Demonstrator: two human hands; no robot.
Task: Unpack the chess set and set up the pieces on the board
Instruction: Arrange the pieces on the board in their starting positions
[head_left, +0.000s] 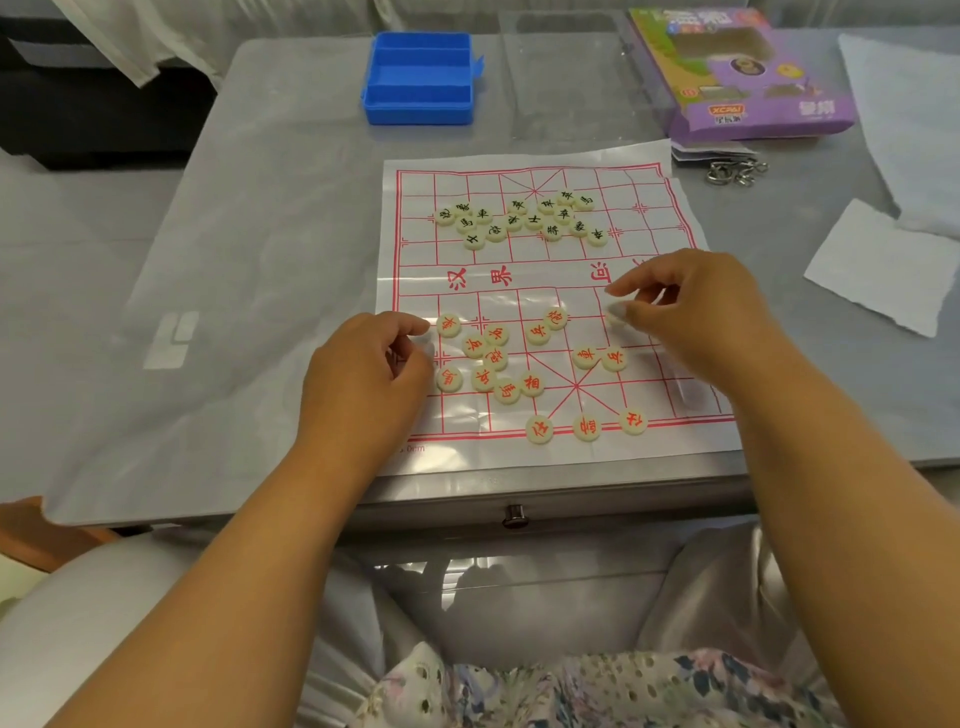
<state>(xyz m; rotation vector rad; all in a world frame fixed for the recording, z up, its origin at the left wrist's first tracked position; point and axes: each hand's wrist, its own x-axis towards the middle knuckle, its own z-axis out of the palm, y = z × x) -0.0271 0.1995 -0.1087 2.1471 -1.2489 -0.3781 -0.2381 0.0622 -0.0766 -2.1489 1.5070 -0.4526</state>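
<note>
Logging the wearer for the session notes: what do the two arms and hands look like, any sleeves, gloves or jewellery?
Both forearms are bare, with no sleeves reaching them. The left hand and right hand wear no gloves, and no rings, watch or bracelets show.

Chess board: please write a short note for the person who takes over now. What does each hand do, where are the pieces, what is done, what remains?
Left hand: fingers curled at the board's left edge; whether it holds something cannot be told.
Right hand: pinches a piece on the near half.
Black pieces: loose cluster on the far half.
Red pieces: scattered on the near half; three stand along the near edge line.
Blue box: empty, behind the board.
Done: unpacking.
Left: placing nearly all pieces.
</note>
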